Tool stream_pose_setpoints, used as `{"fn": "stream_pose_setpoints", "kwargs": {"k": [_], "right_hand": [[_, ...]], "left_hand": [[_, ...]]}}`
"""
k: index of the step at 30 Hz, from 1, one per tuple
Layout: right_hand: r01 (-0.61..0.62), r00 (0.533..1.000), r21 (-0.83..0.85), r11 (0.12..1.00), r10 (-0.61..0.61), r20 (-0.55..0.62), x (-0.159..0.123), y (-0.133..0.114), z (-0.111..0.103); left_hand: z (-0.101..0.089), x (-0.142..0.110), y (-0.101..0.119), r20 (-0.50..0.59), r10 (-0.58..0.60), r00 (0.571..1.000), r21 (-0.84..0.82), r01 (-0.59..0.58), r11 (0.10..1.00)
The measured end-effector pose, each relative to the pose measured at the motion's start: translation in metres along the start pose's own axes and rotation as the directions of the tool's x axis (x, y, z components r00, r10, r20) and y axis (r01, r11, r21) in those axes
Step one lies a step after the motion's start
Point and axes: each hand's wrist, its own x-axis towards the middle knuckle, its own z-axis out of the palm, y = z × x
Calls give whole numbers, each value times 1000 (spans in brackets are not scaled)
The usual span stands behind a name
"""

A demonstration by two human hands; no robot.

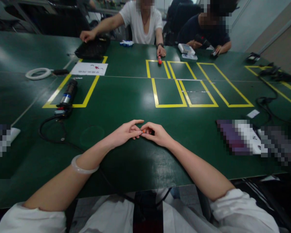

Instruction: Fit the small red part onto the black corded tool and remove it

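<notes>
While the fingers of the right hand pinch a small orange-and-dark piece above the glossy green counter, toward its near edge, the left hand half-curls against it, grip unclear; likely light and stiff, it suits a fingertip hold.

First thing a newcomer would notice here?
Probably the bright yellow tape outlines on the green table, beyond the wearer's hands. Next, the left hand and right hand meeting at centre near the table's close side, the right pinching a small orange piece. Then the dark cylindrical tool with a cable, lying across the left outline's near edge.
</notes>
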Motion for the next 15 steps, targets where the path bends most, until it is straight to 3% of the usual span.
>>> {"fn": "stream_pose_setpoints", "kwargs": {"k": [5, 15], "right_hand": [[-44, 998, 31, 999, 46, -47, 0, -2, 0], [-60, 993, 35, 998, 63, -98, 0, 1, 0]], "left_hand": [[0, 2, -3, -55, -35, 998, -32, 34, 999], [5, 3, -4, -45, -6, 999, -9, 5, 1000]]}}
